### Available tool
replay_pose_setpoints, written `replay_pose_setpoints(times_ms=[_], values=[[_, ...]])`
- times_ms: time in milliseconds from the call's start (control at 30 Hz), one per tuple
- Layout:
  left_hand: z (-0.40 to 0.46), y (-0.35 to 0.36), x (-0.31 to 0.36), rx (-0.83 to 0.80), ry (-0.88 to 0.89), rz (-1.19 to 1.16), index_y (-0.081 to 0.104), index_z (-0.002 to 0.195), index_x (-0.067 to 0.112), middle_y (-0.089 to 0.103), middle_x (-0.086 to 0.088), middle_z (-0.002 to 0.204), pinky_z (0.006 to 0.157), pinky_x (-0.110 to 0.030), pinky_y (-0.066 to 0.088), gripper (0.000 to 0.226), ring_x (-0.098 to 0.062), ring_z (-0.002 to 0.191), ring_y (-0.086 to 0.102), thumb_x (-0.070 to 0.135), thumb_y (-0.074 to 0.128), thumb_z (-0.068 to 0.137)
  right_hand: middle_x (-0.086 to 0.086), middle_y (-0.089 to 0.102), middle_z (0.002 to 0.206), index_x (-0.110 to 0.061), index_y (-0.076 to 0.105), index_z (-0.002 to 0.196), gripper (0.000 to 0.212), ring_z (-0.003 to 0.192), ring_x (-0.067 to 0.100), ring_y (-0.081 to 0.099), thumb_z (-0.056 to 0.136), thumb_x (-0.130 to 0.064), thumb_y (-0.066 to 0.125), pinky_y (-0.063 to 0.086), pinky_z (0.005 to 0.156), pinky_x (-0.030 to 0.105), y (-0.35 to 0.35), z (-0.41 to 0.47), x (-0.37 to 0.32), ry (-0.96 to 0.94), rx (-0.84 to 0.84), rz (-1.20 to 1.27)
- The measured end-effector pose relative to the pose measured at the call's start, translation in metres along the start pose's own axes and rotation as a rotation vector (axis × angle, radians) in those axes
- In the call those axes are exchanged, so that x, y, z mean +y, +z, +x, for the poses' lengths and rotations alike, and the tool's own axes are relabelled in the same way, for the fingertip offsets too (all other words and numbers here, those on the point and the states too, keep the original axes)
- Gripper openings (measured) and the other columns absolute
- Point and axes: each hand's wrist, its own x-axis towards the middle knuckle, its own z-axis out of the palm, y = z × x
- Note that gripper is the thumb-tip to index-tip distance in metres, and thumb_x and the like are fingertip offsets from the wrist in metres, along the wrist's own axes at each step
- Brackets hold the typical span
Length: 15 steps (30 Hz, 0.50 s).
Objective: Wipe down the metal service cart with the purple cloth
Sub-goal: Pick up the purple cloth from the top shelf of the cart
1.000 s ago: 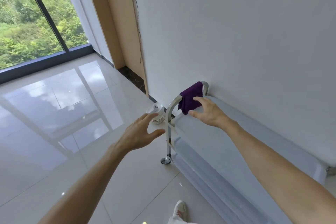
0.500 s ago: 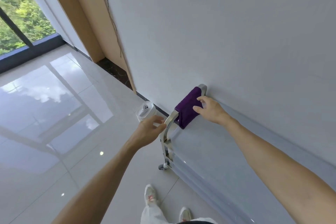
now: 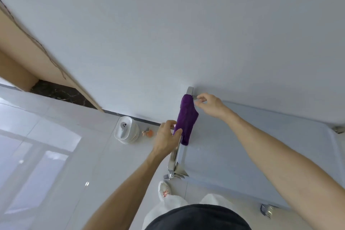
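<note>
Looking straight down from the head camera, I see the purple cloth (image 3: 186,119) draped over the handle bar (image 3: 176,153) at the end of the metal service cart (image 3: 242,145), hanging folded along the rail. The cart stands against the white wall (image 3: 168,24), its flat top pale and bare where it shows.

My left hand (image 3: 166,139) is at the lower part of the cloth, thumb and fingers curled around the cloth and bar from the floor side; the thumb lies across the purple fabric, so I read it as a light grasp on the cloth there. My right hand (image 3: 211,105) sits at the far end of the bar near the wall, fingers bent in a loose pinch just beside the cloth's upper edge. I cannot tell whether those fingertips have fabric between them or only touch the metal corner.

On the tiled floor (image 3: 56,155) beside the cart stands a white round device (image 3: 127,129), with a small orange object (image 3: 148,132) just next to it. Below, 1 white shoe (image 3: 164,190) and pale trouser legs show near the cart's caster (image 3: 267,209).
</note>
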Motion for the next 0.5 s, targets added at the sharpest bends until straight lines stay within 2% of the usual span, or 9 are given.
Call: replay_pose_setpoints(times_ms=[100, 167, 267, 400, 500], values=[[0.019, 0.001, -0.005, -0.085, -0.06, -0.02, 0.051, 0.132, 0.014, 0.059, 0.002, 0.123, 0.091, -0.036, 0.052, 0.045, -0.017, 0.105, 0.062, 0.034, 0.058, 0.093, 0.002, 0.059, 0.133, -0.016, 0.053, 0.133, 0.043, 0.115, 0.019, 0.058, 0.096, -0.037, 0.056, 0.048, 0.093, 0.033, 0.019, 0.007, -0.001, 0.07, 0.006, 0.04], [0.029, 0.003, -0.006, -0.104, -0.092, -0.034, 0.053, 0.13, 0.012, 0.062, 0.001, 0.119, 0.093, -0.038, 0.053, 0.044, -0.016, 0.105, 0.062, 0.035, 0.06, 0.093, 0.007, 0.052, 0.142, -0.015, 0.044, 0.143, 0.052, 0.125, 0.023, 0.053, 0.098, -0.038, 0.054, 0.045, 0.102, 0.033, 0.032, 0.011, -0.003, 0.092, -0.013, 0.048], [0.037, 0.01, -0.008, -0.059, -0.096, 0.001, 0.06, 0.12, 0.01, 0.064, 0.0, 0.113, 0.081, -0.026, 0.049, 0.038, -0.012, 0.099, 0.059, 0.033, 0.066, 0.09, 0.008, 0.035, 0.157, -0.013, 0.03, 0.153, 0.056, 0.143, 0.023, 0.036, 0.103, -0.031, 0.047, 0.03, 0.107, 0.026, 0.042, 0.018, -0.007, 0.062, 0.028, 0.085], [0.037, 0.019, -0.009, 0.027, -0.09, 0.031, 0.061, 0.112, 0.012, 0.063, 0.003, 0.107, 0.073, -0.019, 0.04, 0.034, -0.008, 0.091, 0.057, 0.032, 0.072, 0.087, 0.007, 0.033, 0.159, -0.014, 0.029, 0.154, 0.05, 0.145, 0.022, 0.031, 0.106, -0.026, 0.039, 0.026, 0.114, 0.031, 0.039, 0.035, -0.008, 0.031, 0.015, 0.042], [0.034, 0.024, -0.01, 0.083, -0.081, 0.052, 0.061, 0.101, 0.014, 0.063, 0.003, 0.1, 0.07, -0.019, 0.038, 0.023, -0.007, 0.084, 0.053, 0.03, 0.071, 0.088, 0.007, 0.046, 0.148, -0.012, 0.039, 0.147, 0.046, 0.134, 0.024, 0.044, 0.104, -0.023, 0.045, 0.036, 0.105, 0.031, 0.038, 0.048, -0.007, 0.018, -0.012, -0.015]])
